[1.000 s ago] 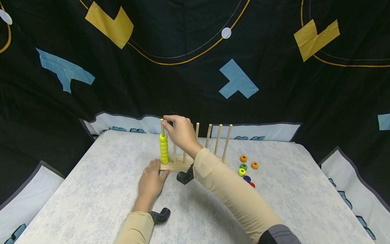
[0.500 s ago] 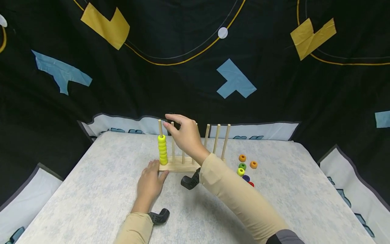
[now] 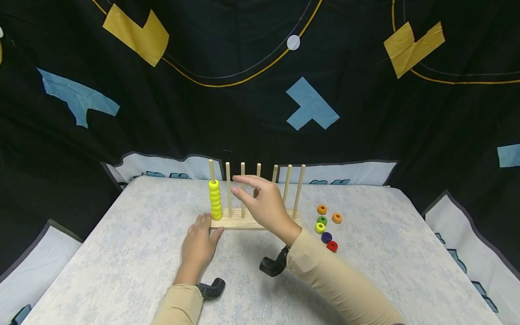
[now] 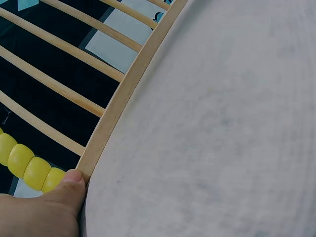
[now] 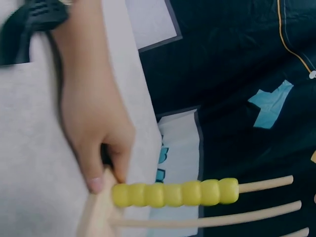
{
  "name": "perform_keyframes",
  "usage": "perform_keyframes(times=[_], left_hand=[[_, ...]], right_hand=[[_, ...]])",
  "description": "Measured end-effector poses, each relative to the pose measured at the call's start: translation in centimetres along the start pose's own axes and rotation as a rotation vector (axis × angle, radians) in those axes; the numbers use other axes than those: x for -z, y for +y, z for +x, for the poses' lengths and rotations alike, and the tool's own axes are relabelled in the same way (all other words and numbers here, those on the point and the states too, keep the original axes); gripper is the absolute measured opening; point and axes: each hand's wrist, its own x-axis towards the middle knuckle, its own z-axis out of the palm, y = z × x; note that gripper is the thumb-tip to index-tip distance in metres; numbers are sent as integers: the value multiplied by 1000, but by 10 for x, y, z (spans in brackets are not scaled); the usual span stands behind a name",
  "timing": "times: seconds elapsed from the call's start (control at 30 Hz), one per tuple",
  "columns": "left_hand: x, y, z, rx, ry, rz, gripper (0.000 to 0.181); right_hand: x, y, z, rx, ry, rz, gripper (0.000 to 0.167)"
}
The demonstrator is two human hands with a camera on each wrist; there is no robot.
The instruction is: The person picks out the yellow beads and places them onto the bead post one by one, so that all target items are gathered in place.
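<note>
A wooden peg stand (image 3: 239, 222) with a row of upright pegs is on the table. Several yellow beads (image 3: 215, 200) are stacked on its leftmost peg; the other pegs are bare. My left hand (image 3: 199, 241) holds the left end of the base, thumb (image 4: 71, 185) on the front edge and fingers beyond, as the right wrist view also shows. In front of the middle pegs hovers my right hand (image 3: 268, 205), thumb and forefinger apart with nothing between them. It does not show in its own wrist view.
Right of the stand lie loose beads: two orange (image 3: 322, 209), one green (image 3: 322, 220), one yellow (image 3: 319, 228), one purple (image 3: 327, 237) and one red (image 3: 332, 246). A black curtain (image 3: 227, 122) hangs behind the table (image 3: 122, 253).
My right hand has moved from the top of the leftmost peg to the right and down, in front of the middle pegs. The left hand stays on the stand's base.
</note>
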Motion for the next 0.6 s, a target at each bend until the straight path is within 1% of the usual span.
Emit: perform_keyframes(times=[0.27,0.4,0.5,0.6], left_hand=[[1,-1,1,-6,-21,4,69],[0,-2,1,-10,-21,1,69],[0,-2,1,-10,-18,0,69],[0,-2,1,-17,-9,0,69]], right_hand=[[10,23,-34,-108,-57,-44,31],[19,39,-51,-147,-76,-41,29],[29,52,-62,-181,-73,-40,28],[40,69,-73,-230,-58,-81,28]])
